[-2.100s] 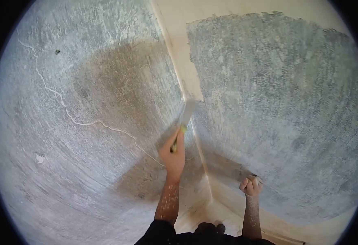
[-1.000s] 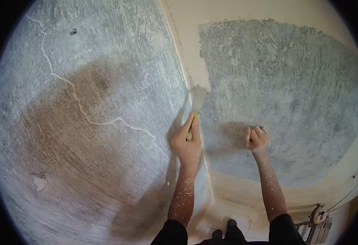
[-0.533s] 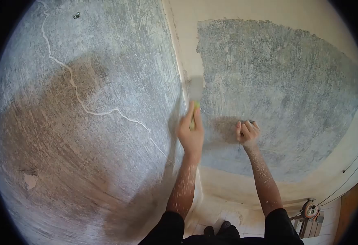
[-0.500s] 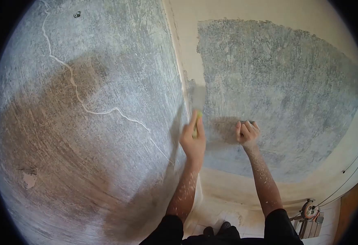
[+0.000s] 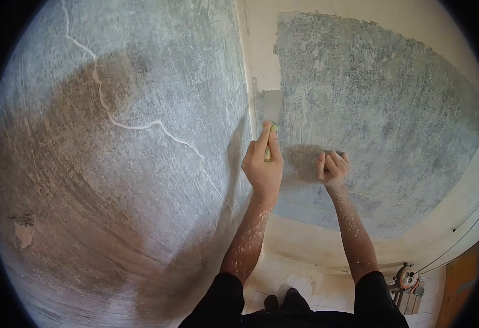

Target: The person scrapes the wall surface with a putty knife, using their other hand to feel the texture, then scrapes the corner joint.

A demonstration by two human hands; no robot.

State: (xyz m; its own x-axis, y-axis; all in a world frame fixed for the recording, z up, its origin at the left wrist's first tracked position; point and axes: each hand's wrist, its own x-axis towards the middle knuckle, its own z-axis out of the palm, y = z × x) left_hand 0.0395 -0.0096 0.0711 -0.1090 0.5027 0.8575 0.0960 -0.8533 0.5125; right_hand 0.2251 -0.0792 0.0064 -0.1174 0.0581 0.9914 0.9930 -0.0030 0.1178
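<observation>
My left hand (image 5: pixel 264 164) is wrapped round the yellow-green handle of a scraper (image 5: pixel 271 109), whose wide grey blade lies against the wall strip beside the corner. Cream coating (image 5: pixel 264 49) remains above the blade, between the corner and the bare grey patch (image 5: pixel 359 104). My right hand (image 5: pixel 334 168) is a closed fist close to the grey patch; what it holds, if anything, is hidden. White flecks cover both forearms.
The left wall (image 5: pixel 157 180) is scraped and mottled, with a pale winding crack line (image 5: pixel 135 127). At the lower right, a round reel (image 5: pixel 407 277) with cables sits by a wooden stool-like object (image 5: pixel 409 300). My feet (image 5: pixel 288 300) stand on a tiled floor.
The view has shifted, so the walls sit slightly differently. The blade is now sharp and the cream strip's lower edge above it is straight. Both hands keep their closed shape.
</observation>
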